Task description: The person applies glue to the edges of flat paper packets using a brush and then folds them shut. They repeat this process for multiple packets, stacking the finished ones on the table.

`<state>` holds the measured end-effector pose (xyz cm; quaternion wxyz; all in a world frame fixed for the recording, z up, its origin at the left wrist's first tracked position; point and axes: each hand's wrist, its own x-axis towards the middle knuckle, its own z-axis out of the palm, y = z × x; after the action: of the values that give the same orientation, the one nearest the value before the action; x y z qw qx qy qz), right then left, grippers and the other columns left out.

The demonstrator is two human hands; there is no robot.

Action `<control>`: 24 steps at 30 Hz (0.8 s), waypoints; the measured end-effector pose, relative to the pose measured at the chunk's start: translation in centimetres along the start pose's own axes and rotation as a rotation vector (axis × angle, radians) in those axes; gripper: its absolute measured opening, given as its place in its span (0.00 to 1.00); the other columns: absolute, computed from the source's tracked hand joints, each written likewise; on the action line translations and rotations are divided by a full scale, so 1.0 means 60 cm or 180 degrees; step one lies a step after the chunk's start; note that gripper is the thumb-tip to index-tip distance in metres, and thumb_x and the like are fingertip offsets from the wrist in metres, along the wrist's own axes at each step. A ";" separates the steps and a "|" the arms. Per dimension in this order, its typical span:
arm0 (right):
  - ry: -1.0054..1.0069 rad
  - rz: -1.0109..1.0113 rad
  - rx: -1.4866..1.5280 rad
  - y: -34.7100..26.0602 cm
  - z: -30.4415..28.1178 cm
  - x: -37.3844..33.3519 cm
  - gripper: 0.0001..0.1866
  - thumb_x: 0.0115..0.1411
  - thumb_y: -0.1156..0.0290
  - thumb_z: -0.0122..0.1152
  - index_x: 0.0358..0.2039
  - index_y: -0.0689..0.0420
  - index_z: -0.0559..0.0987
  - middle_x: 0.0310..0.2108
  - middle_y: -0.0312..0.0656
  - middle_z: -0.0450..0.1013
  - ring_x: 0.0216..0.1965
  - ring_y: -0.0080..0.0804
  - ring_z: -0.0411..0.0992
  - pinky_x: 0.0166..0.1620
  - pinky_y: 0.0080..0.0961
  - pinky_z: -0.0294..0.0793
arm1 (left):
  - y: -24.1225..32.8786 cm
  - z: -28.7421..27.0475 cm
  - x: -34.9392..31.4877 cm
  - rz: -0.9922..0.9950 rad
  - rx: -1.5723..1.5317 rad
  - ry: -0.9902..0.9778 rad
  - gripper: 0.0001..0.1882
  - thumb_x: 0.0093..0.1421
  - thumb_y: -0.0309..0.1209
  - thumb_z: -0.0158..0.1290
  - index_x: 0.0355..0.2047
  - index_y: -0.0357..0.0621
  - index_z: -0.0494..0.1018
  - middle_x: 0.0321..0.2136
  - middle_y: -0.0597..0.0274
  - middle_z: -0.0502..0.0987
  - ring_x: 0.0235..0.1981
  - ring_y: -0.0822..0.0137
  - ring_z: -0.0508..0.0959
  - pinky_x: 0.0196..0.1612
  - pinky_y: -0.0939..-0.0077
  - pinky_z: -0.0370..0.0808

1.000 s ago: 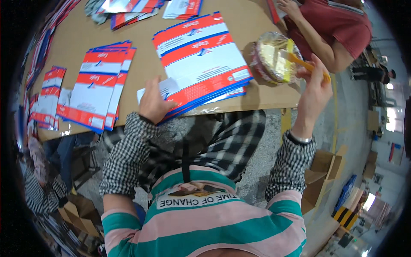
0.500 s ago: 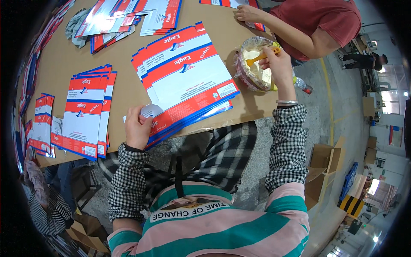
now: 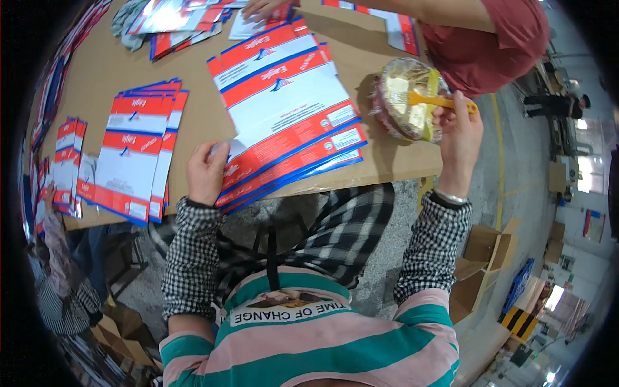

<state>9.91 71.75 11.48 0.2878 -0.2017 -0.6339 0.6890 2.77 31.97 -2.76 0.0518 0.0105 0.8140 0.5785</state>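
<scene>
My right hand grips the orange handle of a brush. The brush lies nearly level, its bristle end over a round bowl lined with clear plastic. Pale, creamy paste in thick lumps fills the bowl. At the near left corner of a fanned stack of flat printed cartons, red, white and blue, is my left hand. Its thumb and fingers are closed at the edge of the stack; whether they pinch one sheet or several is hidden.
More carton stacks lie to the left, with a grey cloth at the far left. Across the table, a co-worker in a red shirt reaches a hand to the far cartons. Open cardboard boxes stand on the floor at right.
My right hand has moved right, tilting the brush from steep to nearly level. The top carton sits farther up on its stack. The co-worker's hand has swung left to the far cartons.
</scene>
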 end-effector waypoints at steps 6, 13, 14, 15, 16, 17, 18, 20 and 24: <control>-0.0794 0.0726 0.0736 0.050 0.110 -0.110 0.09 0.64 0.68 0.50 0.35 0.61 0.72 0.29 0.45 0.73 0.23 0.27 0.71 0.27 0.20 0.72 | -0.007 0.017 -0.006 -0.0281 -0.0065 0.0583 0.12 0.57 0.31 0.55 0.23 0.34 0.71 0.19 0.62 0.70 0.21 0.75 0.69 0.25 0.79 0.67; -0.0954 0.1270 0.1252 0.142 0.226 -0.170 0.07 0.63 0.71 0.49 0.35 0.63 0.71 0.31 0.47 0.72 0.25 0.31 0.74 0.30 0.26 0.75 | -0.003 0.028 -0.031 0.0313 -0.0408 0.0824 0.03 0.55 0.23 0.53 0.29 0.34 0.72 0.27 0.60 0.73 0.26 0.73 0.73 0.30 0.81 0.70; -0.0970 0.1272 0.1208 0.149 0.233 -0.171 0.07 0.63 0.71 0.49 0.35 0.63 0.70 0.31 0.47 0.72 0.25 0.31 0.74 0.30 0.26 0.75 | 0.000 0.026 -0.034 0.0345 -0.0424 0.0802 0.03 0.54 0.22 0.53 0.29 0.34 0.72 0.28 0.60 0.73 0.26 0.73 0.73 0.30 0.80 0.70; -0.0977 0.1281 0.1171 0.156 0.238 -0.168 0.07 0.64 0.71 0.49 0.34 0.63 0.70 0.31 0.47 0.72 0.25 0.31 0.74 0.30 0.26 0.75 | 0.007 0.028 -0.034 0.0354 -0.0485 0.0803 0.03 0.54 0.21 0.53 0.29 0.33 0.72 0.28 0.59 0.73 0.27 0.72 0.73 0.30 0.80 0.70; -0.0984 0.1289 0.1132 0.161 0.242 -0.166 0.07 0.64 0.71 0.49 0.34 0.63 0.70 0.31 0.47 0.72 0.25 0.31 0.74 0.31 0.26 0.75 | 0.016 0.029 -0.034 0.0361 -0.0547 0.0805 0.03 0.54 0.21 0.52 0.30 0.33 0.72 0.29 0.58 0.73 0.27 0.72 0.73 0.31 0.80 0.71; -0.0962 0.1376 0.1104 0.162 0.248 -0.164 0.07 0.63 0.72 0.49 0.34 0.64 0.69 0.30 0.47 0.72 0.25 0.31 0.73 0.30 0.25 0.75 | 0.021 0.029 -0.035 0.0368 -0.0611 0.0806 0.03 0.54 0.20 0.52 0.30 0.33 0.72 0.30 0.57 0.74 0.28 0.71 0.73 0.31 0.80 0.71; -0.0998 0.1413 0.1062 0.165 0.252 -0.162 0.07 0.63 0.72 0.49 0.34 0.64 0.69 0.30 0.47 0.72 0.25 0.31 0.73 0.30 0.25 0.74 | 0.020 0.028 -0.038 0.0338 -0.0568 0.0801 0.03 0.54 0.19 0.52 0.30 0.32 0.72 0.30 0.57 0.74 0.28 0.71 0.74 0.32 0.80 0.71; -0.1069 0.1491 0.0980 0.173 0.258 -0.160 0.07 0.63 0.72 0.49 0.33 0.64 0.69 0.30 0.47 0.72 0.25 0.30 0.73 0.30 0.24 0.74 | 0.018 0.024 -0.043 0.0276 -0.0483 0.0788 0.04 0.54 0.19 0.52 0.30 0.32 0.72 0.32 0.55 0.74 0.29 0.71 0.74 0.32 0.80 0.72; -0.1201 0.1529 0.0776 0.181 0.264 -0.151 0.06 0.63 0.73 0.47 0.33 0.63 0.69 0.30 0.47 0.72 0.25 0.29 0.72 0.30 0.23 0.73 | 0.010 0.020 -0.044 0.0531 -0.0227 0.0714 0.05 0.53 0.18 0.52 0.32 0.32 0.72 0.35 0.54 0.75 0.31 0.70 0.74 0.33 0.81 0.72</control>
<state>5.02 53.49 1.74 0.0166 -0.1783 -0.5231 0.8332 5.52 33.12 -2.39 -0.0875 0.0116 0.7899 0.6069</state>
